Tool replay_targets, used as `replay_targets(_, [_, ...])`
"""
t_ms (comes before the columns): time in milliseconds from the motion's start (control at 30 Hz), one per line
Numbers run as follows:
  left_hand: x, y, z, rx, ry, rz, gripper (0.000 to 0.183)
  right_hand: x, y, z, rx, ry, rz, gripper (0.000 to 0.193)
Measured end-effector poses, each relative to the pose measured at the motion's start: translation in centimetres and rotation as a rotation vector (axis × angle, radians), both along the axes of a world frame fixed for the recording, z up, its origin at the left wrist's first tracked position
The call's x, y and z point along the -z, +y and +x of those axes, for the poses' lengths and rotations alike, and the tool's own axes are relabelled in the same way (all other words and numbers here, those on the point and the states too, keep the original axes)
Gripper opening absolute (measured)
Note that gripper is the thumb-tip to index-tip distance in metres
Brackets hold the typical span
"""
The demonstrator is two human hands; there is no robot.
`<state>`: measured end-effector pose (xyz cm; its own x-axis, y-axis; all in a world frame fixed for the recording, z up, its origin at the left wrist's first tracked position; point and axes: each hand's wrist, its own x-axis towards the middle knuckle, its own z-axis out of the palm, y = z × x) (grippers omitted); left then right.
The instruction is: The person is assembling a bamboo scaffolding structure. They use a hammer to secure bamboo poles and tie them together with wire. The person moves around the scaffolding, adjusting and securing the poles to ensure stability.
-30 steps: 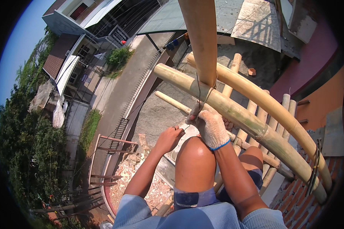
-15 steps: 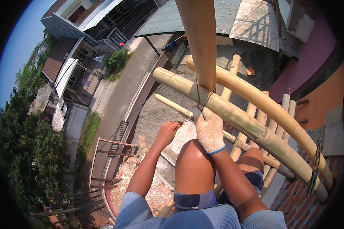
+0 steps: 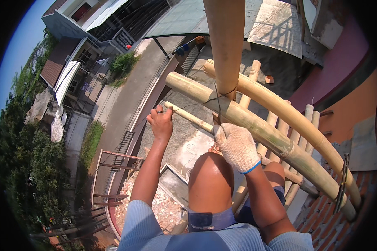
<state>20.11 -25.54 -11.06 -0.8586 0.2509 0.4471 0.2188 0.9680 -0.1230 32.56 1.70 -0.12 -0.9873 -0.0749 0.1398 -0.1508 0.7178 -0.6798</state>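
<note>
A thick upright bamboo pole [image 3: 225, 50] crosses a slanting bamboo pole [image 3: 255, 121], and dark thin wire [image 3: 218, 100] is wound round their crossing. My bare left hand [image 3: 160, 124] is closed, pinching a length of this wire drawn out to the left, beside the end of a thinner bamboo pole [image 3: 190, 118]. In a knitted cream glove with a blue cuff, my right hand [image 3: 237, 147] is closed just below the crossing, where wire hangs down to its fingers. The glove hides most of what it grips.
A curved bamboo pole [image 3: 280, 104] runs beyond the slanting one, bound to it by a black tie [image 3: 342, 184] at the right. Several more poles lie below. Far down are rubble [image 3: 159, 205], a fence and a road [image 3: 125, 108]. A brick wall [image 3: 331, 226] stands at lower right.
My left hand has moved left and up, drawing the wire out from the crossing. My right hand has shifted slightly down and right, away from the slanting pole.
</note>
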Motion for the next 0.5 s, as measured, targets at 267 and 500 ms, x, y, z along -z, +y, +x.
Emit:
replay_targets(267, [8.2, 5.1, -10.5, 0.345, -0.518, -0.069, 0.031, 5.9, -0.2, -0.6, -0.092, 0.026, -0.099, 0.02])
replay_targets(500, [14.1, 11.3, -12.5, 0.775, -0.367, 0.356, 0.038, 10.7, -0.2, -1.0, 0.018, -0.095, -0.078, 0.05])
